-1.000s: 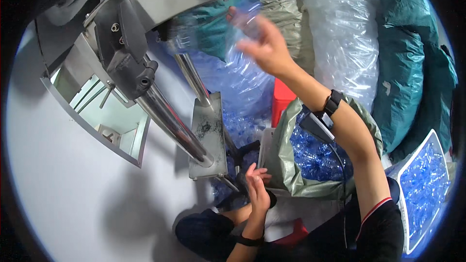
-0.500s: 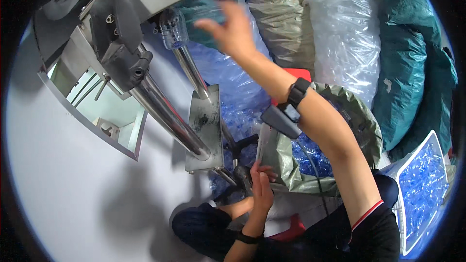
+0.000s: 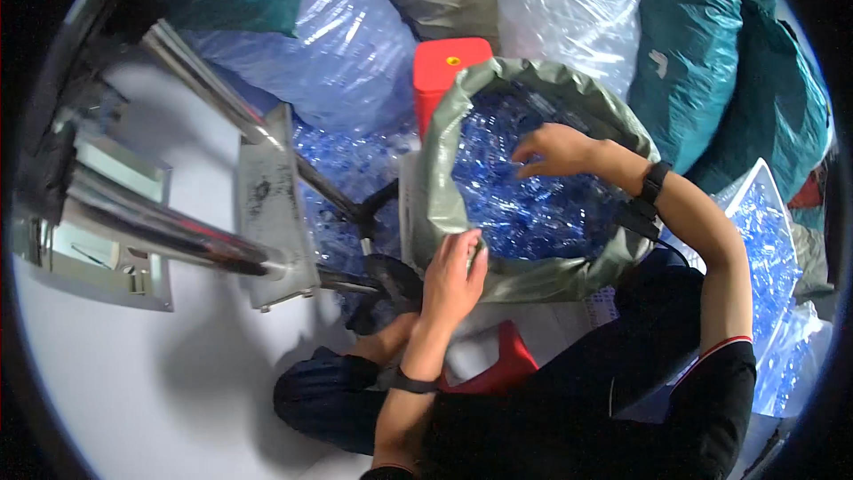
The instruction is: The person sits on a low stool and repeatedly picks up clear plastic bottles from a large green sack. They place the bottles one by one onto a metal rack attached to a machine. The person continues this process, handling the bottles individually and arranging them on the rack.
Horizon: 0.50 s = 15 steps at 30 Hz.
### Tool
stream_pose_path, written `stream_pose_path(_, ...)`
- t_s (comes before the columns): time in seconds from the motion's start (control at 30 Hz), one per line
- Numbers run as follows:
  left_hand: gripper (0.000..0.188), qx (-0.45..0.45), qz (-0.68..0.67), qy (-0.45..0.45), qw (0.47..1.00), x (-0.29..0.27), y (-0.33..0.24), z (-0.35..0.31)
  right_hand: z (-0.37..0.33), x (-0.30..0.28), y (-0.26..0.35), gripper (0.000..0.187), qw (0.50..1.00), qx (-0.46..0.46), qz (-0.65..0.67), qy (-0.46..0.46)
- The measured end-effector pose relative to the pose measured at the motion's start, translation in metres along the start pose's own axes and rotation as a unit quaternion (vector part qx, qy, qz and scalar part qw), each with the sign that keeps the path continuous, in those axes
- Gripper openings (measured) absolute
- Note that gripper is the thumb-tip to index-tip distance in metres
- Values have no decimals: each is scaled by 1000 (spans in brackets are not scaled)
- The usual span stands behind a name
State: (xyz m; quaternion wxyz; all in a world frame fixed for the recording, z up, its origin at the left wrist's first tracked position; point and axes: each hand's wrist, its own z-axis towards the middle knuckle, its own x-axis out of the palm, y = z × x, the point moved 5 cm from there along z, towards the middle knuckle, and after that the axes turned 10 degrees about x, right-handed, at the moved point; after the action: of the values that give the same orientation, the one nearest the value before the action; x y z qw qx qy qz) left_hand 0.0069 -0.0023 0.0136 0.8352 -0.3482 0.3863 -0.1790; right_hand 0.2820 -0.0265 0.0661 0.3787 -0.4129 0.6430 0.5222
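Observation:
A green woven sack (image 3: 444, 156) stands wide-mouthed in front of me, filled with clear and blue plastic pieces (image 3: 506, 204) too small and shiny to name exactly. Over this heap hovers my right hand (image 3: 564, 151), its fingers slightly curled and apart, with nothing visible in them. My left hand (image 3: 455, 280) is at the sack's near left rim, fingers curled onto the folded edge. A cable runs from a dark device strapped at my right wrist.
On the left, a metal stand with shiny tubes (image 3: 178, 236) and a flat plate (image 3: 267, 187) rises. A red container (image 3: 449, 67) is behind the sack. Large stuffed bags (image 3: 684, 62) line the back. A white crate (image 3: 742, 187) of blue pieces stands at right.
My right hand has come down from beside the machine to above the sack's contents. My left hand has closed onto the rim. The view has shifted, bringing the sack nearer the middle.

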Motion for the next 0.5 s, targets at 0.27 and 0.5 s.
stream_pose_path(0.27,31,144,352,200,903,100,59,81,-68,85,-103,57,958,241,56,-147)
stream_pose_path(0.5,21,126,412,287,855,129,86,98,-3,111,-107,76,894,439,92,-17)
